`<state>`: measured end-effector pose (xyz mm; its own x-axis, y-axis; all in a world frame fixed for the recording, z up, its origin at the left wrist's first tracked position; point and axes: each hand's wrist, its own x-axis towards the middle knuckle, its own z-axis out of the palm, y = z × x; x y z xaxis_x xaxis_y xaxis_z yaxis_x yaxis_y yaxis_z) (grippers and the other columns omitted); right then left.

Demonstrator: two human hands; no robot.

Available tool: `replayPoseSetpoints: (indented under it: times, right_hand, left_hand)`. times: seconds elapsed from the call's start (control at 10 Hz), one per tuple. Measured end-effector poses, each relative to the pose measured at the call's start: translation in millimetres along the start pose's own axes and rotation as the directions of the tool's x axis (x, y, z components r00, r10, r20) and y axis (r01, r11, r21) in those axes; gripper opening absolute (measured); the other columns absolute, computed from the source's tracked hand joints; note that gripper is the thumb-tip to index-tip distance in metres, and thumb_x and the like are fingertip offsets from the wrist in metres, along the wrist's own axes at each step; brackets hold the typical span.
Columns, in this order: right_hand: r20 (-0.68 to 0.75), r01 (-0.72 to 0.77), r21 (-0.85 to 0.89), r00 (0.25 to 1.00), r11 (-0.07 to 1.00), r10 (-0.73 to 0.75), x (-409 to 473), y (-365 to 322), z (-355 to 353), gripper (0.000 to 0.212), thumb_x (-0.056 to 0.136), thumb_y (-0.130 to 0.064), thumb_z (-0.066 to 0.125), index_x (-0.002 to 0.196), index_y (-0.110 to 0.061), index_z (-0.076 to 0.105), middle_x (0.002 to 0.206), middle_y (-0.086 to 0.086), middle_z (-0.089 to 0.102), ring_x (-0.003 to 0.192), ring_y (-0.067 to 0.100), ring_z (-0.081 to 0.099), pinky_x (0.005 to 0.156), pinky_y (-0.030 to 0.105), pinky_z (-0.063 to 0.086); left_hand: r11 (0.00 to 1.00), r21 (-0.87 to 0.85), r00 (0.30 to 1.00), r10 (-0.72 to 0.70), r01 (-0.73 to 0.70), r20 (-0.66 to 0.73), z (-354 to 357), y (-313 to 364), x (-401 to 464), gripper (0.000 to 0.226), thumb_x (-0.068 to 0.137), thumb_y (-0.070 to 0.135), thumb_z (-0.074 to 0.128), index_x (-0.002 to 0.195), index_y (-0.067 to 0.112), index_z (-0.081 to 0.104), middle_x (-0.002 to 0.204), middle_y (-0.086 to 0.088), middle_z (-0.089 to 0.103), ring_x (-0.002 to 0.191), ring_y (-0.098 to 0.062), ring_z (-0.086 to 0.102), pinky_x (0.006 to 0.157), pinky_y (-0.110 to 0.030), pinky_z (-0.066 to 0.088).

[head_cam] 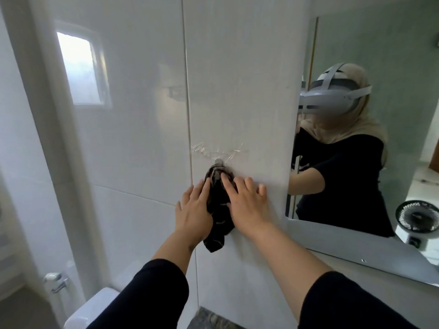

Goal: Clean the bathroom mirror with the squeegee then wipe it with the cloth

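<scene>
The left hand is held at centre frame with fingers extended and slightly curled against the left edge of a dark cloth; whether the cloth is actually gripped cannot be told. The right hand is laid open, fingers spread, its fingertips resting on the upper part of the cloth and on the white tiled wall. The cloth is seen hanging against the wall from a small hook just above the hands, its lower end trailing below the left wrist. Smeared adhesive marks are noted on the tile just above the hook. Both forearms are covered by dark sleeves at the bottom of the frame. The mirror is located at the right of the frame, well apart from the cloth, with the person's reflection visible in it. A small fan is recorded at right, beside the mirror's lower edge. A toilet tank is observed at lower left, and a window reflection at upper left.
</scene>
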<state>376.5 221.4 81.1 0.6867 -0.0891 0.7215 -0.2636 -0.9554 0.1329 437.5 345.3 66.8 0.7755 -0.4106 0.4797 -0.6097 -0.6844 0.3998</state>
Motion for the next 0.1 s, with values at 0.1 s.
replayPoseSetpoints:
  times: [0.1]
  right_hand:
    - [0.235, -0.092, 0.122, 0.970, 0.988, 0.061, -35.6, 0.0, -23.3, 0.073, 0.090, -0.029, 0.055, 0.151, -0.031, 0.014, 0.142, 0.007, 0.038, 0.123, 0.029, 0.036, 0.095, 0.043, 0.030]
  left_hand:
    - [0.997, -0.010, 0.996, -0.077, 0.077, 0.054, 0.1, 6.0, -32.7, 0.076, 0.090, 0.013, 0.038, 0.150, 0.033, -0.005, 0.159, 0.007, -0.014, 0.146, -0.020, -0.013, 0.116, -0.054, 0.003]
